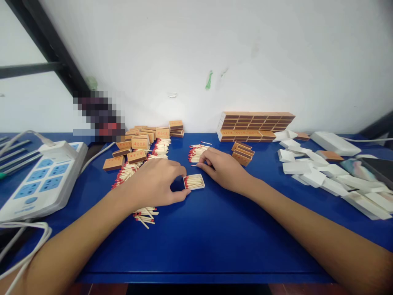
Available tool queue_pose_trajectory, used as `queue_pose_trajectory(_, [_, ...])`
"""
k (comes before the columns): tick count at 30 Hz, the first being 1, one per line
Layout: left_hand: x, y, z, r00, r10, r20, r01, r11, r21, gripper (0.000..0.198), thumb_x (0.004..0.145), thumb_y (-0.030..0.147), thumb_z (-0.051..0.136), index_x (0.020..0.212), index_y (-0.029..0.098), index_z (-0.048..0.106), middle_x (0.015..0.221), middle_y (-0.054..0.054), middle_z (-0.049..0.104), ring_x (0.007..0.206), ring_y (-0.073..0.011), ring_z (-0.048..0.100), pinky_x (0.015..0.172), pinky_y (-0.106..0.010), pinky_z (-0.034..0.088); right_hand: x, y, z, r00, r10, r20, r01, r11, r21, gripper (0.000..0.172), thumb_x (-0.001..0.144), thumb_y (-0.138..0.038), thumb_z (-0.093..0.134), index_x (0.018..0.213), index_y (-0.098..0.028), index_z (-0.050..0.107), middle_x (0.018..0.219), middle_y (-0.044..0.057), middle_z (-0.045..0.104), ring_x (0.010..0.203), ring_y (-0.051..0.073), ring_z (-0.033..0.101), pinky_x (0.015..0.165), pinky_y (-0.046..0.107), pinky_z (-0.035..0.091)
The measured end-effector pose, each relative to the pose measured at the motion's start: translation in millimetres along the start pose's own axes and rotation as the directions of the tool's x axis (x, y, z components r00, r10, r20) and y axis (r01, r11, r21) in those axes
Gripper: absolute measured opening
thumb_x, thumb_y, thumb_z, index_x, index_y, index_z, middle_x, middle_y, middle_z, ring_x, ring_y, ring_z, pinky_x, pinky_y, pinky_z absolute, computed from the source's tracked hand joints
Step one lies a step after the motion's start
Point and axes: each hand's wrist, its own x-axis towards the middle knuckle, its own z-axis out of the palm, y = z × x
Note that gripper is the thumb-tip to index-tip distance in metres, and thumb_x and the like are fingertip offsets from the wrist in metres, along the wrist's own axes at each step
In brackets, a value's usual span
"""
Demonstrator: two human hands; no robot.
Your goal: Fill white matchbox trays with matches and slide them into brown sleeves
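A small white tray of red-tipped matches (194,182) lies on the blue table (215,229). My left hand (156,182) pinches the tray's left end between thumb and fingers. My right hand (222,168) rests just right of the tray, its fingers curled and pinching at a loose match near a small pile of matches (196,152). More loose matches (145,216) lie under my left wrist, and another heap (159,148) spreads behind my left hand.
Loose brown matchboxes (138,143) pile up at the back left, a neat stack of matchboxes (253,126) stands by the wall, and three matchboxes (243,152) lie near my right hand. White inner trays (322,174) scatter right. A white power strip (46,176) with cables sits left.
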Motion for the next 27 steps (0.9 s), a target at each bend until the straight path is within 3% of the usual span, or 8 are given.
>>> queue_pose_trajectory(5, [1,1,-0.2,1.0,0.002,-0.007,-0.002,1.0,-0.012,0.02,0.09,0.041,0.07,0.093,0.022,0.076,0.082,0.0,0.072,0.071,-0.0187,0.063,0.064,-0.032,0.037,0,-2,3,0.999,0.021,-0.049,-0.02,1.0,0.005,0.002,0.104,-0.022,0.063,0.103,-0.022,0.065,0.101,0.004,0.063,0.081,0.017,0.057,0.067,0.03,0.038])
queue_pose_trajectory(9, [1,0,-0.9,1.0,-0.005,0.002,0.005,1.0,-0.014,0.02,0.09,0.041,0.071,0.087,0.022,0.075,0.081,0.0,0.071,0.07,-0.0184,0.062,0.062,-0.032,0.036,0,-4,3,0.999,0.04,-0.019,-0.04,0.999,-0.009,0.005,0.104,-0.023,0.063,0.101,-0.021,0.065,0.1,0.004,0.063,0.079,0.017,0.057,0.068,0.03,0.038])
queue_pose_trajectory(14, [2,-1,0.3,1.0,-0.007,-0.014,0.007,1.0,-0.012,0.02,0.09,0.041,0.071,0.094,0.022,0.077,0.082,0.0,0.072,0.071,-0.0184,0.063,0.063,-0.032,0.037,0,-6,-3,0.998,0.058,0.035,-0.057,0.998,-0.031,0.009,0.106,-0.024,0.062,0.098,-0.02,0.062,0.1,0.005,0.063,0.078,0.018,0.056,0.069,0.031,0.038])
queue_pose_trajectory(19, [1,-1,0.1,1.0,-0.01,-0.015,0.009,1.0,-0.01,0.02,0.09,0.041,0.07,0.093,0.022,0.077,0.082,-0.001,0.073,0.07,-0.0185,0.063,0.063,-0.032,0.036,-7,-18,-13,0.999,-0.008,0.051,0.006,0.999,0.034,0.009,0.108,-0.022,0.056,0.1,-0.02,0.06,0.106,0.006,0.063,0.082,0.018,0.057,0.072,0.031,0.041])
queue_pose_trajectory(25, [1,-1,-0.2,1.0,-0.013,-0.006,0.013,1.0,0.002,0.023,0.09,0.043,0.07,0.085,0.021,0.073,0.08,-0.001,0.071,0.07,-0.0185,0.062,0.062,-0.032,0.034,-19,-37,-19,0.981,-0.057,0.184,0.035,0.992,0.121,0.012,0.109,-0.027,0.056,0.1,-0.021,0.062,0.103,0.004,0.064,0.079,0.017,0.057,0.069,0.031,0.04])
queue_pose_trajectory(27, [2,-1,0.3,1.0,-0.013,-0.01,0.013,1.0,0.005,0.024,0.091,0.043,0.07,0.084,0.021,0.072,0.079,-0.001,0.071,0.069,-0.0184,0.061,0.062,-0.032,0.034,-20,-36,-20,0.984,-0.083,0.156,0.061,0.988,0.141,0.012,0.108,-0.029,0.057,0.101,-0.021,0.063,0.099,0.004,0.063,0.078,0.016,0.057,0.068,0.03,0.04])
